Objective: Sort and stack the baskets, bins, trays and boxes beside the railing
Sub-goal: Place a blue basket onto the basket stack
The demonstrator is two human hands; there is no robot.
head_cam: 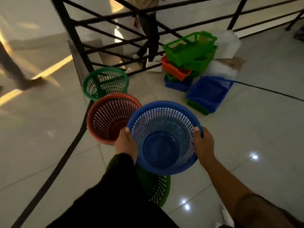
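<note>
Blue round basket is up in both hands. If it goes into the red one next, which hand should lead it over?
Left, probably. The left hand grips the blue basket rim on the side beside the red basket. The right hand holds the far rim, away from it.

Your green round basket (156, 186): mostly hidden behind the blue round basket (164, 137) and your dark left sleeve (115, 186); only part of its mesh wall shows. Your left hand (125, 142): fingers hidden behind the blue rim. Green tray (195, 106): only an edge shows under the blue tray (209, 92). White box (227, 44): blurred, partly covered by the tray stack (189, 55). Passers-by beyond the railing (115, 18): blurred, cut off by the frame.
</note>
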